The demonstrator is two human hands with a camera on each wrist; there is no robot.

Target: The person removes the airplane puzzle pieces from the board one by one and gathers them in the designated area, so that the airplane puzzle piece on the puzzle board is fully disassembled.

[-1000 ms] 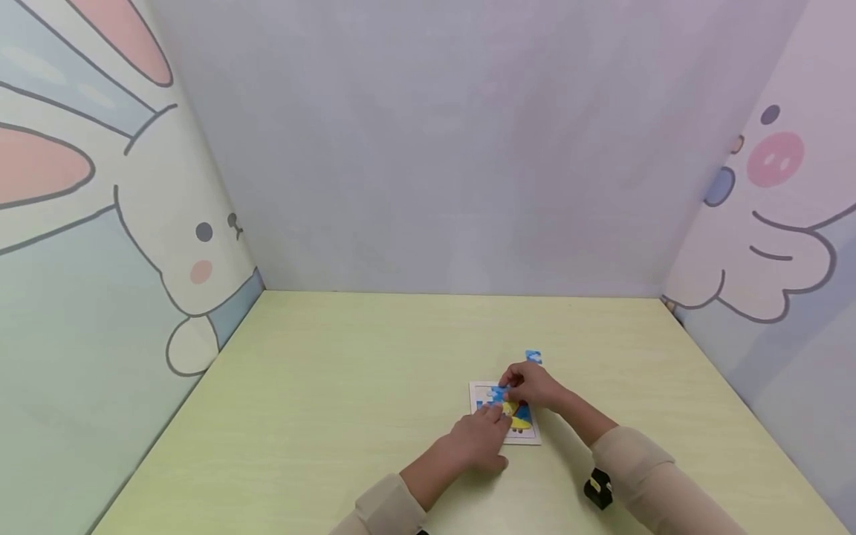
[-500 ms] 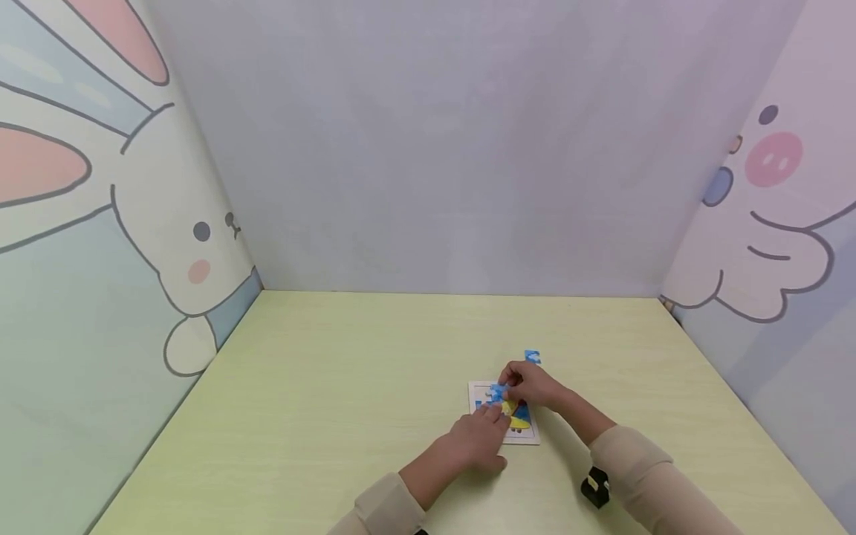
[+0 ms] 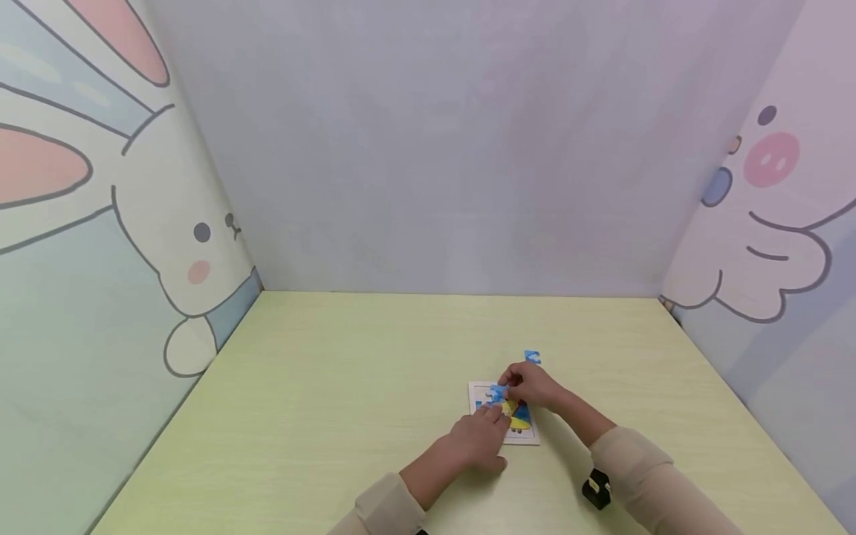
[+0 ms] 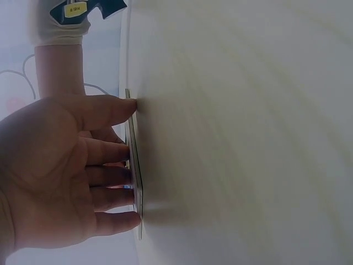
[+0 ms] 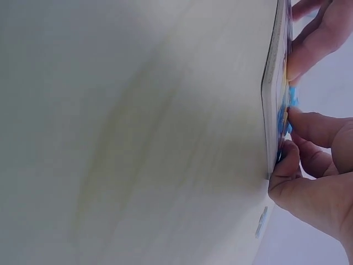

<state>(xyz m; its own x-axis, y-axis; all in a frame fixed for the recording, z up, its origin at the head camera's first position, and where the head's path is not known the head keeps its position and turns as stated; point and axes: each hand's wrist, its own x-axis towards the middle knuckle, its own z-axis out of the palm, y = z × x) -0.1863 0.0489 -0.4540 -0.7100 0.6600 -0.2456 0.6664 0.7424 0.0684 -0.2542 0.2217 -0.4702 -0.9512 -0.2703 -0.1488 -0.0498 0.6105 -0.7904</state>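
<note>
A small framed puzzle (image 3: 522,438) with a blue and yellow picture lies flat on the table. My left hand (image 3: 478,440) rests on its lower left part with fingers extended; in the left wrist view the fingertips of the left hand (image 4: 60,171) touch the board's edge. At the upper right of the puzzle, my right hand (image 3: 533,386) pinches a blue piece (image 5: 292,99) between thumb and finger, as the right wrist view shows, with other fingers curled at the board's edge. How far that piece sits in the board cannot be told.
A loose blue and white piece (image 3: 532,357) lies on the table (image 3: 334,371) just beyond the right hand. Walls with a cartoon rabbit and a pig stand left and right, and a plain wall (image 3: 428,148) rises behind. A black device hangs at the right sleeve.
</note>
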